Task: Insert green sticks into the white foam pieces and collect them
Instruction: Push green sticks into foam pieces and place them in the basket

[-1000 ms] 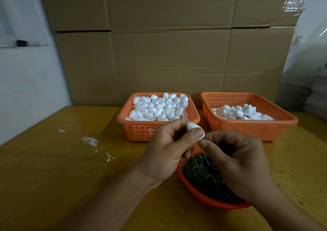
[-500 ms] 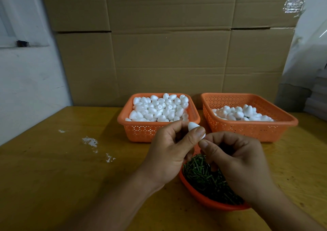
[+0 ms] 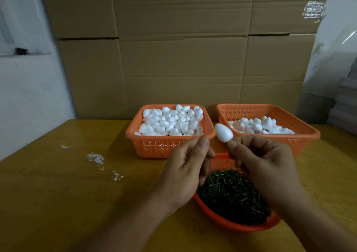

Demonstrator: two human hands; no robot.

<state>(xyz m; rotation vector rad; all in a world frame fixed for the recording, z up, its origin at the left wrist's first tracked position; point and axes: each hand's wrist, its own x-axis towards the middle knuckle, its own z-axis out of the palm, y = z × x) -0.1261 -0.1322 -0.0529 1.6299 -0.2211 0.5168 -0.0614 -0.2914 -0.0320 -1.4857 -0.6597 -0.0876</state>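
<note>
Sticks (image 3: 233, 193), short and green, heaped in a shallow orange dish (image 3: 228, 223) at the near edge of the wooden table (image 3: 58, 193), directly under both hands, probably so a fresh one is always within a finger's reach. Right hand (image 3: 264, 166) pinches the blunt base of one white foam piece (image 3: 223, 133) between thumb and forefinger, pointed end tipped up and left; the stick itself is hidden in the pinch, so whether it is seated cannot be told. Left hand (image 3: 187, 166) sits just beside it, fingers loosely curled, holding nothing visible, thumb tip near the foam but apart from it. Beyond, two orange baskets side by side: left basket (image 3: 154, 147) heaped with foam pieces, likely the supply; right basket (image 3: 305, 135) less full, likely the collecting bin. Cardboard boxes (image 3: 183, 58) wall the far side.
</note>
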